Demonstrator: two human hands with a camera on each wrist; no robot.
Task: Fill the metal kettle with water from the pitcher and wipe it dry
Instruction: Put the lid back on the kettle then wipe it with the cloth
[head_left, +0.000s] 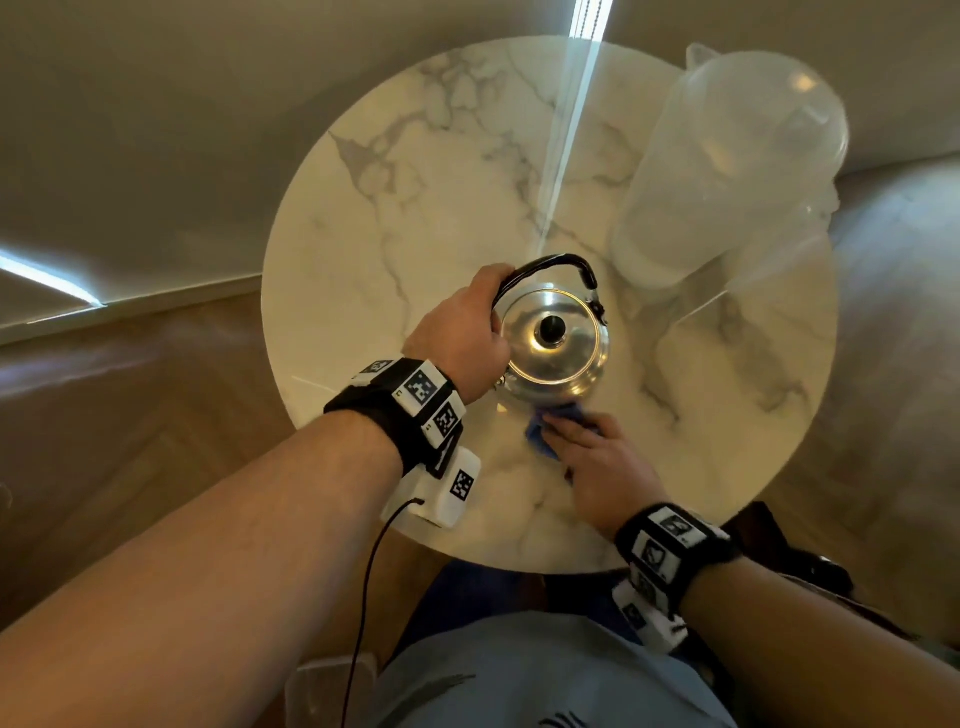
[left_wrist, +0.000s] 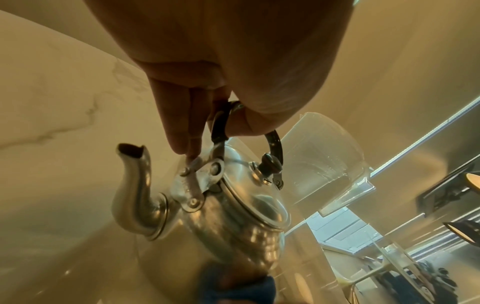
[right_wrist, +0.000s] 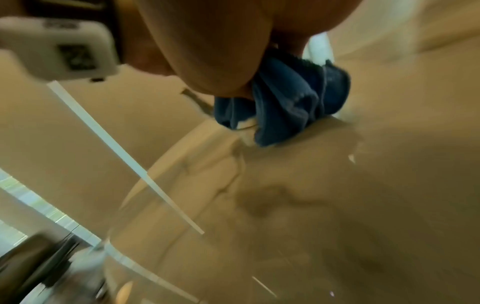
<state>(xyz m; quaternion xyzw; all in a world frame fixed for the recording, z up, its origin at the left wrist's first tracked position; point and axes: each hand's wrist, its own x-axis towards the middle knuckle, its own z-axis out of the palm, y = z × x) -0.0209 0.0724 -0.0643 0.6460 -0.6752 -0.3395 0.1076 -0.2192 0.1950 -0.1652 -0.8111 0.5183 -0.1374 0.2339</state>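
Wiping stage, judged from the layout: the kettle (head_left: 553, 345) sits near the middle of the round table (head_left: 415, 171), lid on, with its spout (left_wrist: 133, 185) pointing toward the person's left. The left hand (head_left: 462, 327) curls its fingers (left_wrist: 179, 125) round the left end of the black bail handle (head_left: 558, 265); the left wrist view shows the body tilted, and whether its base touches the marble cannot be told. The right hand (head_left: 597, 462) lies just on the near side of the kettle, fingers bunched over a blue cloth (head_left: 550, 428) that presses the tabletop at the foot of the kettle's near wall. The kettle thus lies straight ahead of the right fingertips, and the right hand is the nearer one for wiping. The clear pitcher (head_left: 727, 171) stands behind and to the right, apart from the kettle; it holds a low level of water. The closed lid hides the kettle's contents. Droplets (right_wrist: 351, 158) glint on the marble beside the cloth.
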